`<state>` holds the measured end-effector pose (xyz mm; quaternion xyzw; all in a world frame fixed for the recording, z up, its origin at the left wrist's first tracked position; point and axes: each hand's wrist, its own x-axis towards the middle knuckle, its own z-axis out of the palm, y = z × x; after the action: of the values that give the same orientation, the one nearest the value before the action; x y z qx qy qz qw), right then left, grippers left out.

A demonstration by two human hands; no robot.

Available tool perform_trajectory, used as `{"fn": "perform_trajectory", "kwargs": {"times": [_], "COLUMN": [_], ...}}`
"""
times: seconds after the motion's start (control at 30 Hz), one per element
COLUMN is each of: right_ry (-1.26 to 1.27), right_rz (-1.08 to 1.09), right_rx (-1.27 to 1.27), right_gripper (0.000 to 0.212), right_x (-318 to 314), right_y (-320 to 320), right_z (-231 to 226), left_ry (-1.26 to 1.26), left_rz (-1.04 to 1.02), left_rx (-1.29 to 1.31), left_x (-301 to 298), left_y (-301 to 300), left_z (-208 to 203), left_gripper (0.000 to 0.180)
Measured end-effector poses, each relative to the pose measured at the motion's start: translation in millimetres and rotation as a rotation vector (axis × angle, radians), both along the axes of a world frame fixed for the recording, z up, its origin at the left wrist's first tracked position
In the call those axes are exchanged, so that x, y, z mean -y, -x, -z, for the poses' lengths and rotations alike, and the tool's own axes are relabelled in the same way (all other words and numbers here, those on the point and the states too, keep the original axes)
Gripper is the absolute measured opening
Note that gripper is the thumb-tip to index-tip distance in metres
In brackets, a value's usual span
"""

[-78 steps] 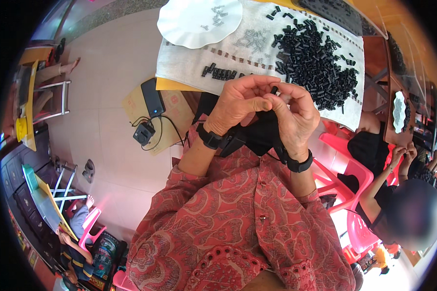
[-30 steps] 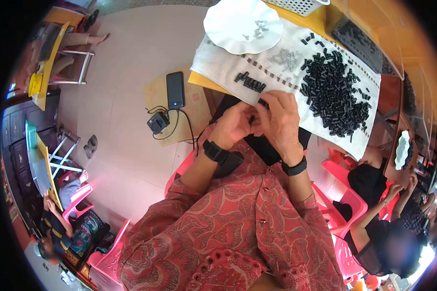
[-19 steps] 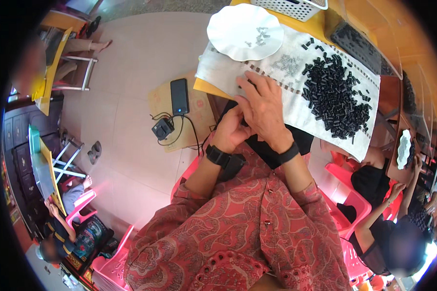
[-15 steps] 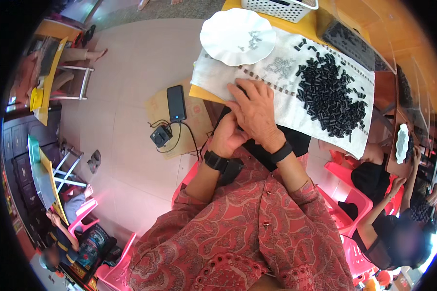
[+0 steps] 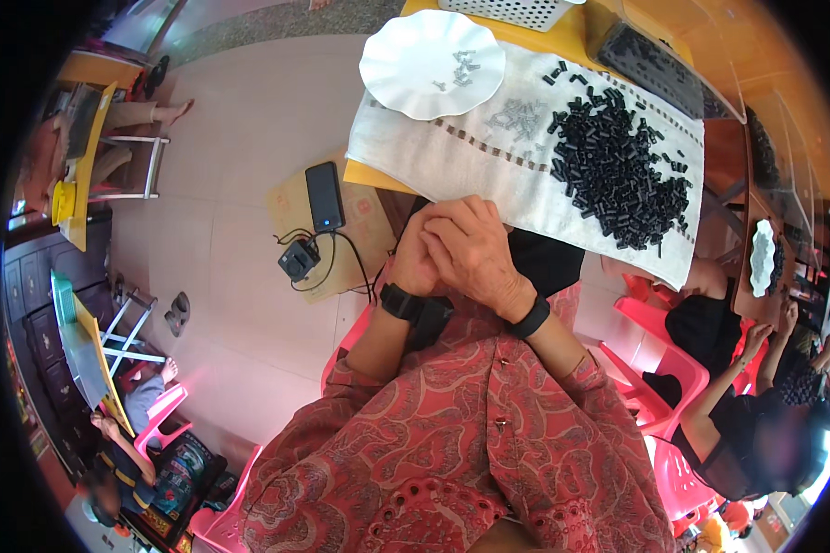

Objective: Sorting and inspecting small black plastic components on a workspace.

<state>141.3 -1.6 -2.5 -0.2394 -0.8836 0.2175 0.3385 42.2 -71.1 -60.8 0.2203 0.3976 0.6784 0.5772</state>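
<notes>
My left hand (image 5: pixel 414 262) and my right hand (image 5: pixel 481 252) are pressed together just off the near edge of the table. The right hand's curled fingers lie over the left hand's fingers. Whatever may be between them is hidden. Beyond them, a white cloth (image 5: pixel 406 146) with a dotted stripe covers the tabletop. A big heap of small black tubular pieces (image 5: pixel 615 170) lies on its right side. Nearer the middle is a loose pile of small clear pieces (image 5: pixel 516 118). A white scalloped plate (image 5: pixel 401 69) at the upper left carries several more clear pieces (image 5: pixel 464 69).
A white perforated basket (image 5: pixel 516 11) and a dark tray (image 5: pixel 650 69) stand at the table's far side. To the left, a phone (image 5: pixel 325 196) and a black device with cables (image 5: pixel 299 260) lie on cardboard (image 5: pixel 281 205). People sit at tables on both sides.
My right hand has drawn back from the table edge and now folds over my left hand. The view has shifted slightly; the piles and plate look unchanged.
</notes>
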Motion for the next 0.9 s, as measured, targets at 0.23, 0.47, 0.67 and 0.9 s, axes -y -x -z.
{"fn": "perform_trajectory", "kwargs": {"times": [0.23, 0.47, 0.67, 0.9], "right_ry": [0.267, 0.291, 0.419, 0.379], "right_rz": [-0.043, -0.066, 0.195, 0.205], "right_rx": [-0.214, -0.346, -0.429, -0.374], "right_gripper": [0.014, 0.013, 0.008, 0.010], "right_x": [2, -10, -20, -13], "right_y": [-1, -20, -50, -58], "right_z": [2, -21, -22, -11], "left_ry": [-0.108, -0.113, 0.442, 0.284], "left_rz": [0.015, 0.123, 0.235, 0.056], "left_rx": [-0.674, -0.601, 0.641, 0.687], "left_x": [1, 0, -26, -150], "left_y": [5, 0, 40, 70], "left_z": [-4, -36, -66, -139], "left_gripper": [0.025, 0.023, 0.020, 0.017]}}
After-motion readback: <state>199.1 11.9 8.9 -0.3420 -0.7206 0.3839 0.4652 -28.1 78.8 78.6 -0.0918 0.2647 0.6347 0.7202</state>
